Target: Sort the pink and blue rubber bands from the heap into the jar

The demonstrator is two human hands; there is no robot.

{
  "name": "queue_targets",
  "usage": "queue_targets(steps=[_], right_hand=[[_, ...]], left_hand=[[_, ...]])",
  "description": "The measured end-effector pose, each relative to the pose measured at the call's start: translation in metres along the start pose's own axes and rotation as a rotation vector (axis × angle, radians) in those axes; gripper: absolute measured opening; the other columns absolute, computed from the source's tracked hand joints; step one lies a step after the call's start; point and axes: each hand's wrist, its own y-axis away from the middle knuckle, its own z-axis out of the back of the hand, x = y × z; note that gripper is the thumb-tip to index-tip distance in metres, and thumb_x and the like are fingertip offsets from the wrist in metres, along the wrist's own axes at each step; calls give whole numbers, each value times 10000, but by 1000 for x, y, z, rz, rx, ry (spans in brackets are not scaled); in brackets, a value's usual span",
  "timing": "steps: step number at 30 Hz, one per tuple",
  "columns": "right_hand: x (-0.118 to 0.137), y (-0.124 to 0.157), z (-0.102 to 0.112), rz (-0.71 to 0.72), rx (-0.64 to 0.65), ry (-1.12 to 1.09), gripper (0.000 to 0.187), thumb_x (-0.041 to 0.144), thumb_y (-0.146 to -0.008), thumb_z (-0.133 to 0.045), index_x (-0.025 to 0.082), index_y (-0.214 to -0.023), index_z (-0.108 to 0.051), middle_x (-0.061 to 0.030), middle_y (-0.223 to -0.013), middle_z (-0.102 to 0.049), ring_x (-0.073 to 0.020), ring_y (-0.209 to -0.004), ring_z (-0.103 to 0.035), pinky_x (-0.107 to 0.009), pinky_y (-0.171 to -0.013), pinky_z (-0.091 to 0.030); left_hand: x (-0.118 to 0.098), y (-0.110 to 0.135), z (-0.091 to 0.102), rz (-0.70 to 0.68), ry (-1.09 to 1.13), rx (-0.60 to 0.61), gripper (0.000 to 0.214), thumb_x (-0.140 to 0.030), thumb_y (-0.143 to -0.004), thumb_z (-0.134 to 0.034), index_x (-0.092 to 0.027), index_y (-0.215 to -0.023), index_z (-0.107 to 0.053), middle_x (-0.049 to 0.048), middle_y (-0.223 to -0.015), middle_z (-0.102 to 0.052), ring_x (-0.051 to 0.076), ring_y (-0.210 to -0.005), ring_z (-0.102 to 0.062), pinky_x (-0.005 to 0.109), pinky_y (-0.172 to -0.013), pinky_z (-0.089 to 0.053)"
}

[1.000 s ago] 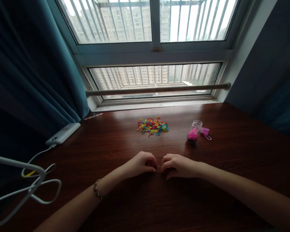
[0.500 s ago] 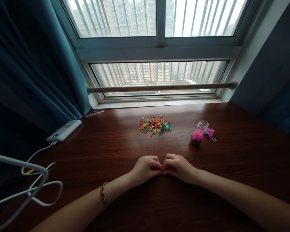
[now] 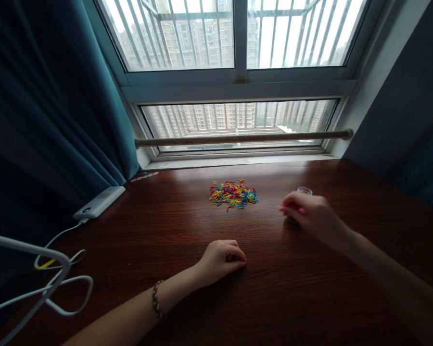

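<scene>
My left hand (image 3: 222,259) rests on the dark wooden table (image 3: 166,230) with its fingers curled under; whether anything is in them is hidden. My right hand (image 3: 308,214) hovers by the small glass jar (image 3: 304,191) at the right, pinching a small pink band at its fingertips. The hand covers most of the jar; only its rim shows. A pile of small coloured rubber bands (image 3: 233,193) lies farther back, in the middle of the table.
A white power bank (image 3: 99,202) with a white cable (image 3: 54,283) lies at the left by the teal curtain (image 3: 57,96). A wooden rod (image 3: 241,138) runs along the window sill behind the table.
My right hand has left my left hand and moved right and away to the jar, with a pink band in its fingertips. My left hand has stayed in place.
</scene>
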Motion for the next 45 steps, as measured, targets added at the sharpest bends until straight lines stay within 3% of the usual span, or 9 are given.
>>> queue_targets(steps=[3,6,11,15,24,31,35,38,45], right_hand=[[-23,-11,40,-125,-254,73,196,353,-764,-551,180,-840,-606,-20,-726,-638,-141,-628,-579,-245,-596,-427],[-42,-14,53,-148,-258,167,197,371,-745,-551,203,-776,-649,-21,-735,-656,-158,-655,-592,-256,-611,-433],[-57,-18,44,-134,-36,174,213,360,-746,-519,205,-714,-662,-21,-722,-660,-156,-642,-591,-251,-591,-433],[-61,-19,38,-129,27,160,206,331,-750,-509,198,-712,-663,-25,-731,-658,-157,-667,-595,-249,-609,-440],[-63,-16,36,-209,22,164,174,247,-751,-488,197,-777,-653,4,-682,-653,-127,-605,-590,-214,-553,-424],[-66,-18,38,-203,-34,219,178,308,-735,-523,194,-782,-651,-22,-746,-654,-148,-651,-598,-240,-591,-448],[-75,-18,29,-198,2,152,327,402,-675,-598,183,-917,-616,-61,-879,-648,-182,-725,-616,-277,-630,-484],[-82,-18,22,-250,66,31,409,396,-662,-618,178,-1005,-573,-55,-821,-657,-178,-691,-628,-275,-616,-503],[-104,-19,21,-311,-32,70,639,401,-628,-655,154,-1181,-449,-72,-829,-658,-203,-694,-633,-310,-623,-509]], left_hand=[[-1,0,1,6,0,-1,193,-328,-762,-556,-176,-772,-675,6,-711,-562,78,-608,-459,171,-561,-339],[-1,0,1,12,-3,-5,199,-333,-763,-553,-175,-772,-673,9,-714,-564,81,-614,-466,174,-566,-344],[1,0,0,10,-16,-2,175,-315,-762,-556,-181,-776,-668,3,-723,-566,79,-613,-471,178,-574,-346],[3,-1,0,12,-22,10,164,-301,-767,-549,-184,-784,-663,2,-734,-569,78,-617,-476,179,-582,-348],[-1,-2,2,33,-32,25,156,-296,-765,-550,-187,-778,-660,0,-744,-572,79,-622,-477,180,-589,-349],[0,-2,2,29,-33,25,172,-309,-770,-543,-183,-772,-660,4,-744,-573,80,-619,-479,181,-588,-352],[0,-2,1,8,-14,19,185,-314,-776,-537,-181,-786,-666,10,-742,-577,84,-635,-491,179,-595,-358],[0,-1,1,5,-7,10,206,-332,-775,-537,-175,-787,-670,16,-739,-576,87,-633,-492,180,-589,-361],[1,0,1,1,-18,1,216,-348,-773,-539,-179,-793,-673,14,-739,-574,81,-613,-478,178,-581,-359]])
